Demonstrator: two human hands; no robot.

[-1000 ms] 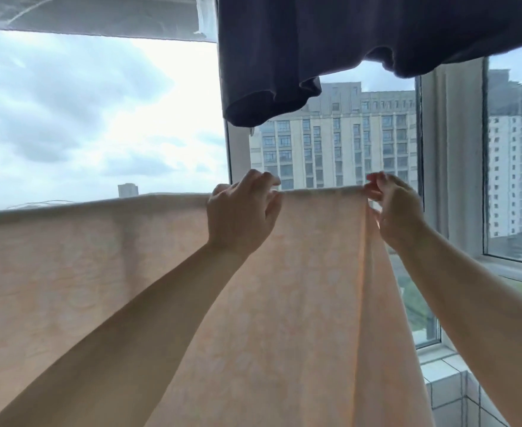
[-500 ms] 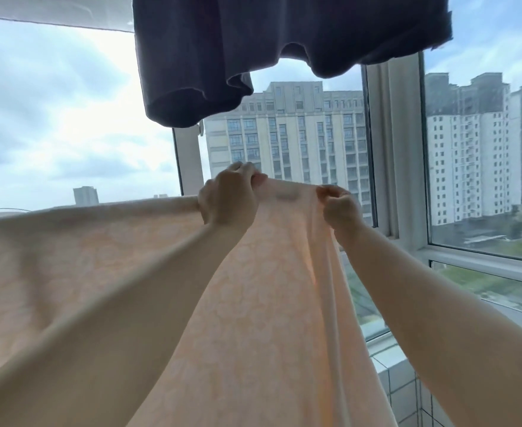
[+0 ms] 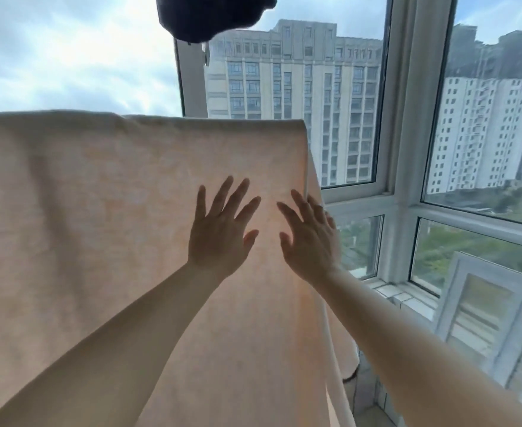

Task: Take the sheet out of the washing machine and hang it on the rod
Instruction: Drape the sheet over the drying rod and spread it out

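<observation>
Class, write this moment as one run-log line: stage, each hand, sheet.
stage: smoothing | left hand: open, fingers spread on sheet | right hand: open, by sheet's right edge | sheet: draped, hanging

White-framed windows [image 3: 392, 192] fill the far side from twelve to three o'clock, letting in bright daylight. Beyond the glass stand a beige tower [image 3: 293, 97] at one o'clock and white towers [image 3: 484, 131] at two, with trees [image 3: 475, 245] below and cloudy sky [image 3: 68, 50] at eleven. A tiled sill [image 3: 398, 295] runs under the panes.
</observation>
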